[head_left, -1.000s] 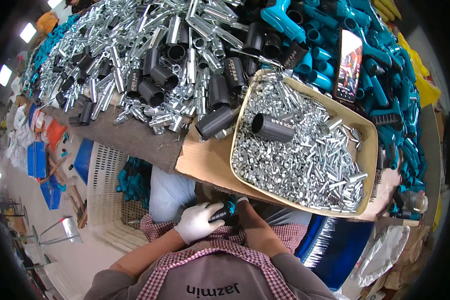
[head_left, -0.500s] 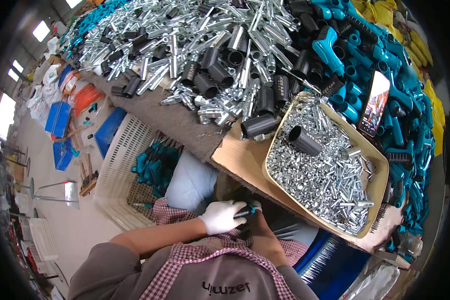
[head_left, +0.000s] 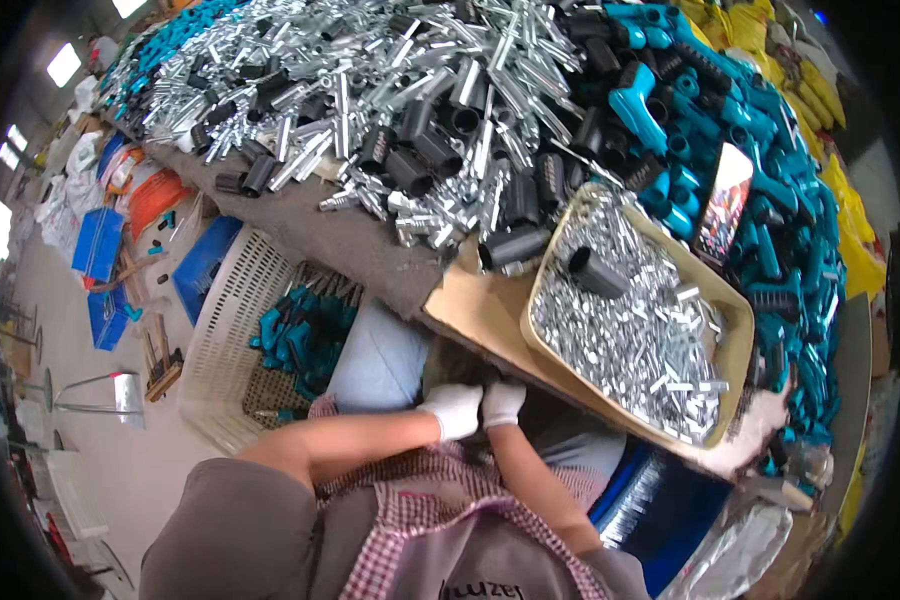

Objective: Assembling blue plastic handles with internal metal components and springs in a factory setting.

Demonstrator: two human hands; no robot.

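Both of my hands wear white gloves and meet low in front of my lap, just below the table's edge. My left hand [head_left: 455, 410] appears curled closed, its fingers turned away from view. Beside it, my right hand [head_left: 503, 403] also looks closed, knuckles forward. Whatever they hold is hidden behind the gloves. Nearest on the table is a cream tray [head_left: 532, 320] full of small metal pins, with a black ribbed sleeve [head_left: 598, 273] lying on top. To the left, a white perforated basket [head_left: 232, 300] contains teal-and-black screwdriver-like handles [head_left: 295, 330].
A large heap of shiny metal tubes [head_left: 410, 60] covers the table. Teal pistol-shaped handles [head_left: 638, 108] pile up at the right, with a phone [head_left: 724, 205] propped among them. A blue bin [head_left: 660, 510] holding thin metal rods stands by my right leg.
The teal-and-black handle visible in my left hand is now out of sight. My left hand has moved up and turned over, and my right hand has come into clearer view beside it.
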